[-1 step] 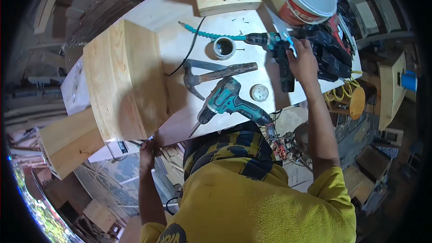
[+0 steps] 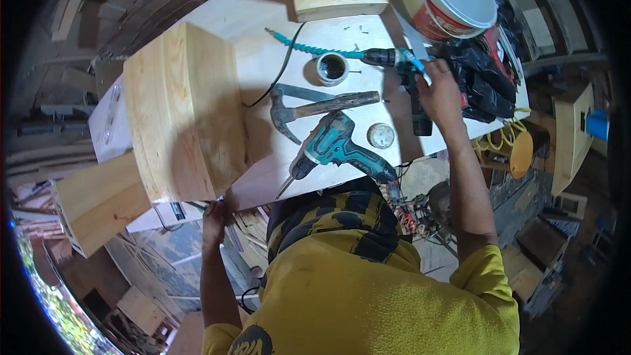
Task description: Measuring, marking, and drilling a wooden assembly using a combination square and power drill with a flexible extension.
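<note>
My right hand [image 2: 442, 95] is at the back of a teal-and-black drill [image 2: 394, 58] lying on the table. Its fingers are curled, with a bright light-blue piece by them; I cannot make out what they hold. A long teal spiral extension [image 2: 309, 47] runs left from that drill. At the table's near edge, my left hand [image 2: 213, 215] is closed by the lower corner of a wooden box [image 2: 177, 115]; what it holds is hidden. Between the hands lie a claw hammer [image 2: 328, 105] and a second teal drill [image 2: 332, 144], its bit pointing at the near edge.
A small tub of dark screws [image 2: 332, 69] and a round lid [image 2: 380, 136] sit on the white table [image 2: 263, 26]. Farther back are another wooden piece with black rails [image 2: 338, 3] and a white bucket [image 2: 453, 0]. A black plastic bag [image 2: 483, 85] lies at right, above a coiled yellow hose [image 2: 493, 139].
My right hand has shifted slightly left, closer in against the back of the drill. The left hand stays by the box corner, and the tools lie as before.
</note>
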A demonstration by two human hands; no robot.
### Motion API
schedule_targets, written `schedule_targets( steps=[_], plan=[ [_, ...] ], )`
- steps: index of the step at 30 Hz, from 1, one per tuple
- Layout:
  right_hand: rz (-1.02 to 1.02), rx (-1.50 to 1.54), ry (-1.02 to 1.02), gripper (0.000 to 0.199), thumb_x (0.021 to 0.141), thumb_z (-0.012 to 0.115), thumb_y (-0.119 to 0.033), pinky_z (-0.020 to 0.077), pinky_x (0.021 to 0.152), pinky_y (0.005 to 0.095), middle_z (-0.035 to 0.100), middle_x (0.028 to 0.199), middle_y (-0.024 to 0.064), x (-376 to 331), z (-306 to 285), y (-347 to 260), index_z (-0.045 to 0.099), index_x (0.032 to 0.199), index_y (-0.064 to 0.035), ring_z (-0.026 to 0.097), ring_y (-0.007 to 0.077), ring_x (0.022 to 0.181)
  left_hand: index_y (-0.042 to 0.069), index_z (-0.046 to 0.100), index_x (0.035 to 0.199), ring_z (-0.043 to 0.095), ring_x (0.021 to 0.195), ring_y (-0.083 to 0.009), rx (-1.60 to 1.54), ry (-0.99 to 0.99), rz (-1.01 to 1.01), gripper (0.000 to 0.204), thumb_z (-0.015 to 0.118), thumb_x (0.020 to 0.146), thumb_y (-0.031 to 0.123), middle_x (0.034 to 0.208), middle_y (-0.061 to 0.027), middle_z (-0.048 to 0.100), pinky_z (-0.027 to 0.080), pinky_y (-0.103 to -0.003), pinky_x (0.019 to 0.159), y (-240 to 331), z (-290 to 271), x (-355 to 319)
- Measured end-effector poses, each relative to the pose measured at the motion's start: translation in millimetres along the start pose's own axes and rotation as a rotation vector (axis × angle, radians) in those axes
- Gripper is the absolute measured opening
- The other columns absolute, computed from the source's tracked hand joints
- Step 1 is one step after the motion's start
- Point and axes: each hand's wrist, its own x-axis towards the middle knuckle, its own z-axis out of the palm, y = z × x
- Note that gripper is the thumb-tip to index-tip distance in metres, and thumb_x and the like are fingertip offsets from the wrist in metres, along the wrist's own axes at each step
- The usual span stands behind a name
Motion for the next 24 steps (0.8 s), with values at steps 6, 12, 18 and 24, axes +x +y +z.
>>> schedule_targets(
  steps=[6,12,18,24],
  plan=[
    [-0.2,-0.022,-0.294,0.03,0.082,0.059,-0.008,0.0489,0.083,0.0485,0.06,0.104,0.0226,22.3,50.9,-23.8,0.058,0.111,-0.0009,0.059,0.0406,0.097,0.005,0.061,0.09,0.054,0.069,-0.0071,0.277,-0.095,0.335,0.022,0.049,0.097,0.022,0.078,0.0016,0.057,0.045,-0.025,0.062,3.7,-3.0,-2.8],
    [-0.184,-0.186,-0.334,0.031,0.08,0.06,-0.008,0.0495,0.085,0.0468,0.06,0.105,0.0217,12.6,59.6,-35.7,0.057,0.11,-0.0005,0.059,0.0391,0.097,0.004,0.062,0.094,0.057,0.075,-0.0065,-0.221,-0.041,0.029,0.02,0.048,0.097,0.018,0.084,0.0016,0.061,0.046,-0.025,0.067,0.8,3.6,-5.4],
    [-0.308,-0.174,-0.394,0.012,0.082,0.061,-0.016,0.0528,0.074,0.0454,0.067,0.086,0.015,25.5,72.5,-56.9,0.069,0.084,-0.0071,0.065,0.0354,0.084,-0.001,0.063,0.099,0.057,0.073,-0.0071,-0.217,-0.062,0.04,0.021,0.055,0.095,0.019,0.084,-0.0005,0.063,0.048,-0.024,0.063,14.2,4.9,-12.9],
    [-0.471,-0.22,-0.652,0.019,0.084,0.06,-0.022,0.0525,0.074,0.0469,0.067,0.087,0.0204,55.1,99.6,-57.2,0.072,0.091,-0.0089,0.066,0.0376,0.082,0.0,0.065,0.096,0.056,0.074,-0.0077,-0.081,0.013,0.0,0.026,0.054,0.093,0.023,0.086,-0.0003,0.063,0.047,-0.025,0.072,12.2,5.8,-9.5]
  ],
)
